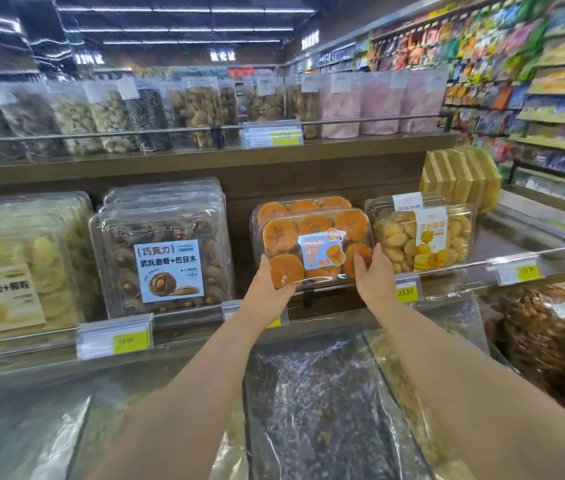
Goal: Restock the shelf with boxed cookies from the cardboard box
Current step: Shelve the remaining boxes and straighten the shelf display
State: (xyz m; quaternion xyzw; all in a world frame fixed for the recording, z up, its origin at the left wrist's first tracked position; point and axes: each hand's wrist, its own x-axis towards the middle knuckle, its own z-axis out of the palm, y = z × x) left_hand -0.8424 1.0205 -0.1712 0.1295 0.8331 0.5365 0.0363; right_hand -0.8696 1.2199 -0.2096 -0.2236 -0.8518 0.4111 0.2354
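Note:
A clear plastic box of orange cakes [312, 237] with a blue and white label stands tilted on the middle shelf [360, 308], in front of a second box of the same kind [303, 205]. My left hand [269, 284] grips its lower left corner. My right hand [374, 275] holds its lower right edge, fingers up along the side. The cardboard box is not in view.
Boxes of chocolate cookies [166, 251] stand to the left and yellow cookies [425, 237] to the right. A wire rail with price tags [407, 291] runs along the shelf front. Jars of snacks fill the shelf above. Plastic-covered bulk bins [322, 410] lie below my arms.

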